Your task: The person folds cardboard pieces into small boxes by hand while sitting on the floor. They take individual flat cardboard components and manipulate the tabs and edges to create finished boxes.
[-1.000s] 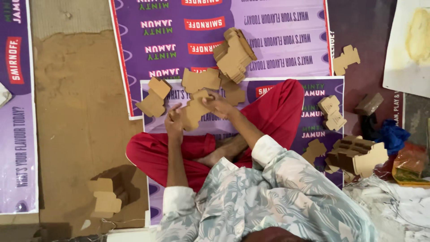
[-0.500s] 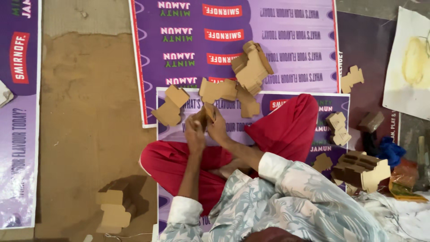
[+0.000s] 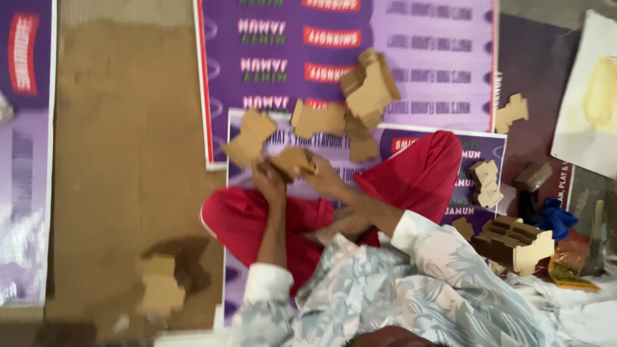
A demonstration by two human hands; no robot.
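Both hands, left hand (image 3: 268, 181) and right hand (image 3: 323, 178), grip one cardboard cutout (image 3: 292, 160); roughly four loose cutouts (image 3: 249, 136) lie at twelve o'clock, blurred. Hands sit lower than before.

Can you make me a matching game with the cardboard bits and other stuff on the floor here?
Things:
1. Cardboard piece
2. Blue cloth
3. Stack of cardboard pieces
4. Trousers

Descriptions:
A. Red
B. Held in both hands, left hand and right hand
C. Beside the person's right knee, near the patterned sleeve
D. Far right, beyond the stack

Pairs: 1-B, 2-D, 3-C, 4-A
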